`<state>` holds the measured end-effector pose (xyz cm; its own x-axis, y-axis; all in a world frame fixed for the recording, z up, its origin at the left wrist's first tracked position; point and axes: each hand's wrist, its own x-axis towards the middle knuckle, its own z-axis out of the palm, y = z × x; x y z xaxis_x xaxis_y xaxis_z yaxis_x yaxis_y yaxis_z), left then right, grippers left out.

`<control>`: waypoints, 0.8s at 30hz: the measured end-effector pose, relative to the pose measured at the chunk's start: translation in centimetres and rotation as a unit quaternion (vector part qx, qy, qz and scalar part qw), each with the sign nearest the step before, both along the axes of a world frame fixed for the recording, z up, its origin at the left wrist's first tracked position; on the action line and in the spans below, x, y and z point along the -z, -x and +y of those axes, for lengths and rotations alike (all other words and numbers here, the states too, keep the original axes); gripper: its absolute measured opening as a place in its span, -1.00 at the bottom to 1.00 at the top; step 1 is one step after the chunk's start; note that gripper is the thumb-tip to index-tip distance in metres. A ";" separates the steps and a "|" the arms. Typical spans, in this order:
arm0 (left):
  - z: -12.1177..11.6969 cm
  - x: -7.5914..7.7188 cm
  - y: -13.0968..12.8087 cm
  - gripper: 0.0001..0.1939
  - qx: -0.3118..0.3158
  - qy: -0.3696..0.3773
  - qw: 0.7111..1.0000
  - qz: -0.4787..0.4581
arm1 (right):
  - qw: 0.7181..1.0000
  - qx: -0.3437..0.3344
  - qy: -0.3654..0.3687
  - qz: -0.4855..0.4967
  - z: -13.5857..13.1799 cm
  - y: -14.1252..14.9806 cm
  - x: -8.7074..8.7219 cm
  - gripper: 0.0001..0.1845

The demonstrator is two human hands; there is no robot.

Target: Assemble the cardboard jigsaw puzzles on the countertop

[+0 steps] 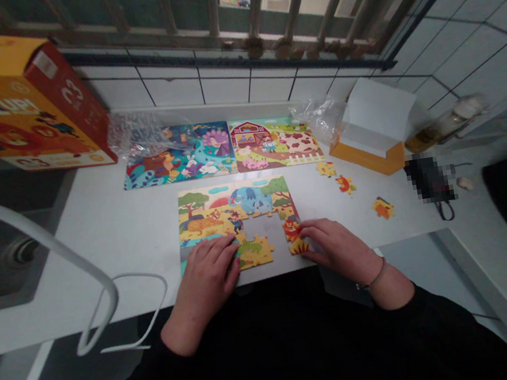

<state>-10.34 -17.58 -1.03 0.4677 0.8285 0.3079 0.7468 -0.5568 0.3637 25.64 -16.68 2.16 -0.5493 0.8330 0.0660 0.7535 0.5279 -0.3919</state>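
A partly joined animal jigsaw puzzle lies on the white counter, with an elephant, a leopard and a crocodile on it. A gap shows bare counter in its lower right middle. My left hand rests flat over the lower left of the puzzle, fingers stretched out and covering part of it. At the right edge, the fingertips and thumb of my right hand close on a lion puzzle piece, which borders the gap. Three loose pieces lie to the right: a yellow piece, a red-orange piece and an orange piece.
Behind lie a night-forest puzzle and a farm puzzle, near clear plastic wrapping. An open yellow-and-white box stands right, a big orange box left. A white curved tube crosses before the sink.
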 end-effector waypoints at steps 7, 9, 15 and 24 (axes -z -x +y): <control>0.0 -0.1 -0.1 -0.68 -0.002 0.001 1.000 -0.003 | 0.999 -0.002 0.023 0.033 0.2 -0.1 0.4 -0.64; 0.0 -0.1 -0.1 -0.69 -0.001 -0.001 1.000 -0.002 | 0.999 -0.007 0.023 0.041 0.2 0.2 0.1 -0.62; 0.0 -0.1 -0.1 -0.71 0.000 -0.006 1.000 0.000 | 0.998 -0.031 0.014 0.059 0.5 2.1 -0.2 -0.51; -0.1 0.1 -0.2 -0.71 -0.005 0.001 1.000 0.006 | 0.998 -0.067 -0.011 -0.001 1.4 4.0 0.3 -0.48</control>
